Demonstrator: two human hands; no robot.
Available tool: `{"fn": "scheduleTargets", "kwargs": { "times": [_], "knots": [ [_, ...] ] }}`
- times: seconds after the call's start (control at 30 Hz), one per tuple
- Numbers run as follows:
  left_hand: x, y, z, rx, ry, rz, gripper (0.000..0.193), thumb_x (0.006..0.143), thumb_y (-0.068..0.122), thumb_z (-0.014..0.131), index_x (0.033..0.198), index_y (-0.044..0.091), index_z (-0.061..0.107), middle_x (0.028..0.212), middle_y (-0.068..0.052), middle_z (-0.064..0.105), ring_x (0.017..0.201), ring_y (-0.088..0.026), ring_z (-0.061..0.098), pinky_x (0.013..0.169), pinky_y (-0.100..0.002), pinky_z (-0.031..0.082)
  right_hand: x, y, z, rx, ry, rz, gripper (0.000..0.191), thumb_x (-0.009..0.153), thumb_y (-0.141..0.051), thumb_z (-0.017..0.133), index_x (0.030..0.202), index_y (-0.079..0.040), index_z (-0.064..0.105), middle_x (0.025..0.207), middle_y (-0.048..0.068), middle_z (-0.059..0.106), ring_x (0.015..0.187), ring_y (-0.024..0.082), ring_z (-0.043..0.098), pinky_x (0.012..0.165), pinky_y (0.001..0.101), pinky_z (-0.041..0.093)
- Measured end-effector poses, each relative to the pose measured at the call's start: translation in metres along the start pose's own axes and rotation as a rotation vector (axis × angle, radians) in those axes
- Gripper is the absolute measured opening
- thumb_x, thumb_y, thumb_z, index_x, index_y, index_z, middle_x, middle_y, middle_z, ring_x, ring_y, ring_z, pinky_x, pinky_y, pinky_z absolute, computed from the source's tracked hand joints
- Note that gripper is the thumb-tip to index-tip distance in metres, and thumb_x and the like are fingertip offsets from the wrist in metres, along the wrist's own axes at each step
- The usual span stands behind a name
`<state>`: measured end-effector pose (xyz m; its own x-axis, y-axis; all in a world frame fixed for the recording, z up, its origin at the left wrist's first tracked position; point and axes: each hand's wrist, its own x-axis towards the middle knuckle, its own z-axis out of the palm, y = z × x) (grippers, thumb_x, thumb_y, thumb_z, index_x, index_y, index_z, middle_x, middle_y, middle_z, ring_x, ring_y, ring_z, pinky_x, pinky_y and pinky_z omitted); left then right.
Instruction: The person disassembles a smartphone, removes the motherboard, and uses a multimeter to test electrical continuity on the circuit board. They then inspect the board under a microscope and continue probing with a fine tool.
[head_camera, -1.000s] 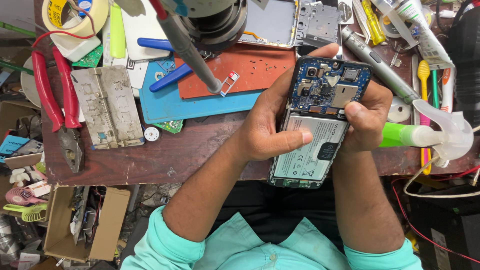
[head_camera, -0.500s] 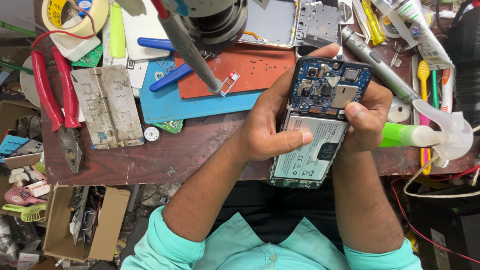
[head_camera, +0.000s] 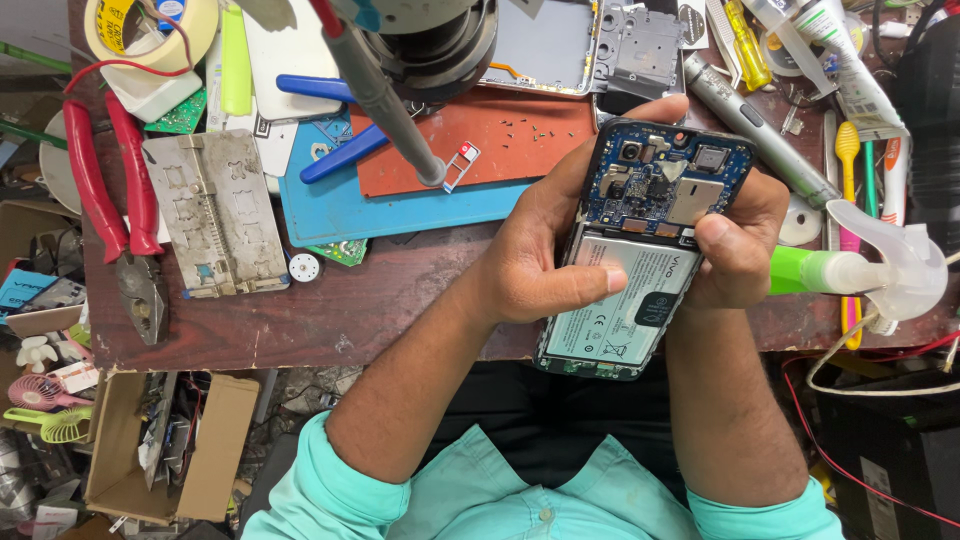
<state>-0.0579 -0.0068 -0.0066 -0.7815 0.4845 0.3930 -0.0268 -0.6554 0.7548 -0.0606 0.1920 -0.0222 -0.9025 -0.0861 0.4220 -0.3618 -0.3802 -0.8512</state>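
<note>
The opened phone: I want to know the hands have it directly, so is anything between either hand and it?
Nothing visible. The left hand and right hand both grip the opened phone directly, thumbs resting on its battery and board.

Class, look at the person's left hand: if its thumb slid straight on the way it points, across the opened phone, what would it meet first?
Most likely the right hand: the left hand points its thumb across the phone's battery toward those fingers, though depth is unclear.
</note>
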Motion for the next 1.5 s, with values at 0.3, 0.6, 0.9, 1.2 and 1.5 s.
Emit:
{"fn": "scheduleTargets", "kwargs": {
  "times": [0.3,0.6,0.9,1.2,1.5],
  "knots": [
    [-0.002,-0.004,-0.003,-0.026,0.002,0.011,0.079,0.089,0.009,0.068,0.159,-0.001,0.033,0.166,-0.009,0.024,0.142,-0.018,0.047,0.123,-0.035,0.041,-0.003,-0.002,0.002,-0.015,0.04,0.056,0.049,0.088,-0.028,0.062,0.106,0.017,0.068,0.101,0.021,0.073,0.081,0.021,0.068,0.077,0.0278,0.056],
    [0.015,0.002,-0.005,-0.018,0.116,-0.067,0.091,0.095,0.015,0.074,0.169,0.002,0.023,0.154,-0.019,0.049,0.14,-0.022,0.053,0.121,-0.034,0.043,0.014,-0.015,0.019,-0.218,0.269,-0.02,0.029,0.101,-0.013,0.065,0.102,0.016,0.069,0.093,0.012,0.069,0.08,0.014,0.06,0.075,0.0258,0.05],
    [0.014,0.072,0.038,1.376,0.07,-0.209,0.122,0.059,0.038,0.09,0.161,0.015,0.028,0.118,-0.013,0.066,0.102,-0.031,0.068,0.083,-0.043,0.057,-0.013,-0.062,0.061,0.067,0.438,0.329,0.027,0.101,-0.005,0.059,0.128,-0.001,0.056,0.115,0.01,0.067,0.096,0.018,0.07,0.085,0.0365,0.062],
    [-0.035,0.074,0.026,1.547,-0.164,-0.035,0.091,0.064,0.03,0.084,0.143,0.001,0.051,0.123,-0.018,0.055,0.109,-0.037,0.06,0.09,-0.047,0.052,-0.075,-0.074,0.019,-0.049,0.119,0.921,0.048,0.093,-0.016,0.059,0.137,0.004,0.057,0.115,0.022,0.074,0.095,0.027,0.076,0.08,0.036,0.062],
    [-0.054,0.069,0.035,1.612,-0.186,0.164,0.088,0.059,0.019,0.082,0.142,0.002,0.057,0.125,-0.014,0.056,0.101,-0.032,0.058,0.086,-0.044,0.051,-0.11,-0.061,0.007,-0.183,0.154,0.685,0.038,0.096,-0.006,0.06,0.131,0.007,0.064,0.102,0.02,0.077,0.084,0.024,0.076,0.075,0.0359,0.063]
  ]
}}
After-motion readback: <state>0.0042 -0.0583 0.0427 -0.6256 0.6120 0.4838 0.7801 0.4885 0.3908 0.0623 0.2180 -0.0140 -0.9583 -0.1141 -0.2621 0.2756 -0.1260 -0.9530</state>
